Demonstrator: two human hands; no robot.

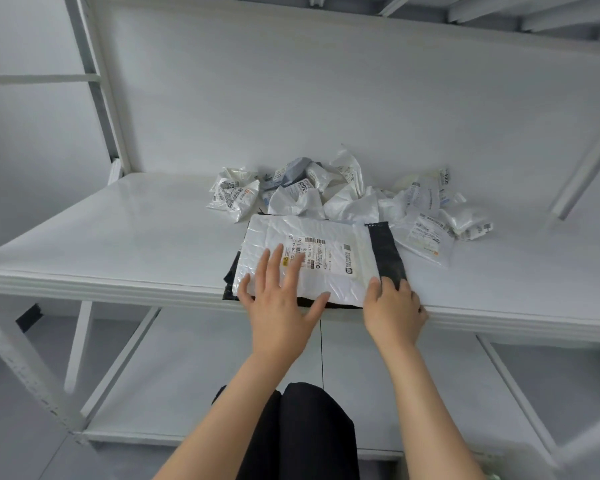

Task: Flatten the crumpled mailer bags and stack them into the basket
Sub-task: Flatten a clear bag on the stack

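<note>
White mailer bag (321, 258) lying flat at the front edge of a white shelf (118, 244). Left hand (279, 303) spread flat, pressing its near part; right hand (394, 306) gripping its near right corner. Crumpled bags (326, 192) heaped just behind.

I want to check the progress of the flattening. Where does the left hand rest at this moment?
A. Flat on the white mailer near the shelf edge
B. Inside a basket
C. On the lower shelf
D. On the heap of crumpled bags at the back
A: the left hand lies with fingers spread on the flattened white mailer, while the crumpled bags lie untouched behind it.
</note>
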